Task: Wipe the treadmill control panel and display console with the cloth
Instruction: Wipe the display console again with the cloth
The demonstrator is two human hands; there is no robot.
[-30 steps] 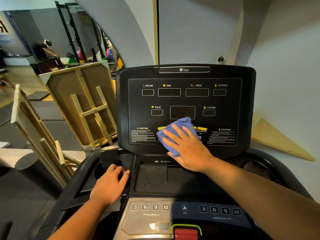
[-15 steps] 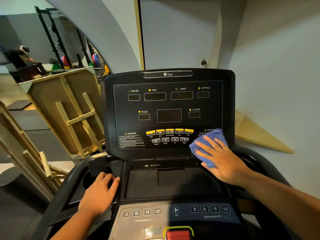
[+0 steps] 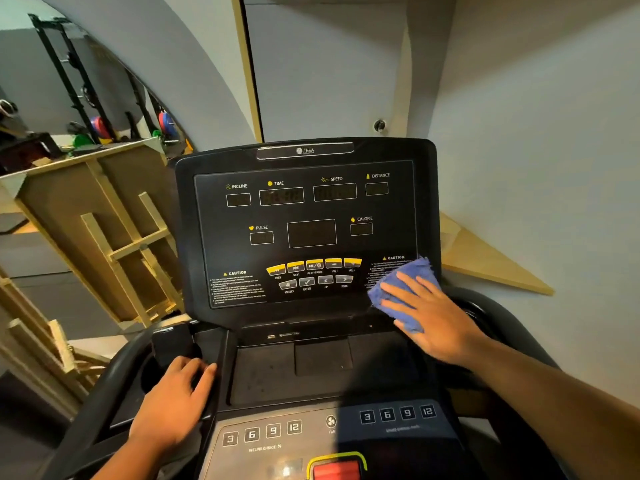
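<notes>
the black display console stands upright above the lower control panel; the right hand, fingers straight and spread, presses the blue cloth flat against the console's lower right corner, while the left hand rests with loosely curled fingers on the left side rail

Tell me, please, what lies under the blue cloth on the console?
The blue cloth covers the console's lower right corner, over the right caution label. The right hand presses it flat; the label's remaining text is hidden.
</notes>
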